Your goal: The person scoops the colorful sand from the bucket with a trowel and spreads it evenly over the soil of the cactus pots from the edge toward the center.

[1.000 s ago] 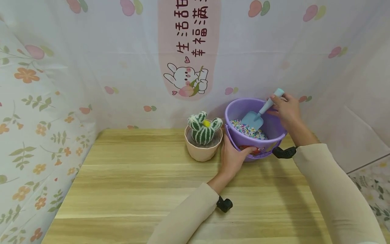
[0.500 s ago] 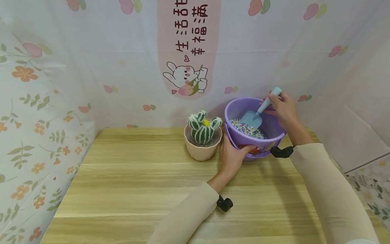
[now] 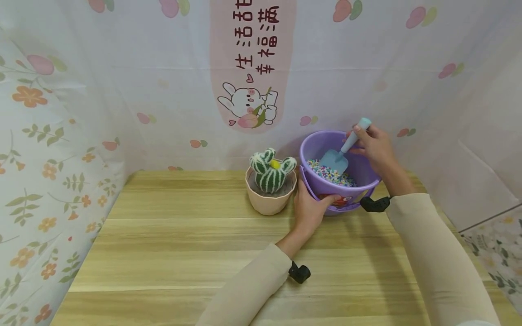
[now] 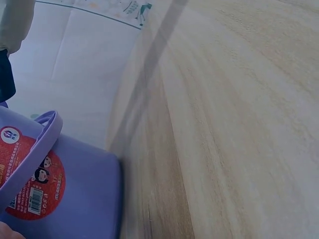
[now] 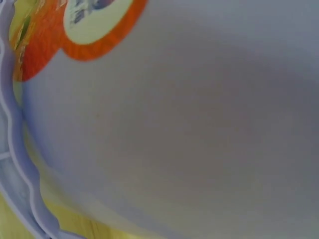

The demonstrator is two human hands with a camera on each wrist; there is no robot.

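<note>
In the head view, a purple bucket [image 3: 367, 182] stands tilted on the table, with tiny multicoloured beads [image 3: 324, 170] inside. My right hand [image 3: 377, 149] reaches over its far right rim and holds a light blue toy shovel [image 3: 349, 142] by the handle, the blade down in the beads. Low on the bucket's left side, my left hand [image 3: 308, 208] grips it, thumb across the front beside the red label and fingers partly hidden. The left wrist view gives the bucket's purple handle [image 4: 35, 159] and label; bucket wall [image 5: 164, 129] fills the right wrist view.
Just left of the bucket stands a green knitted cactus [image 3: 270, 179] in a pale peach pot [image 3: 267, 203], close by my left hand. A printed white curtain [image 3: 163, 90] hangs behind the wooden table [image 3: 183, 253].
My right hand and the shovel have shifted a little to the left within the bucket. The left hand stays in place on the bucket.
</note>
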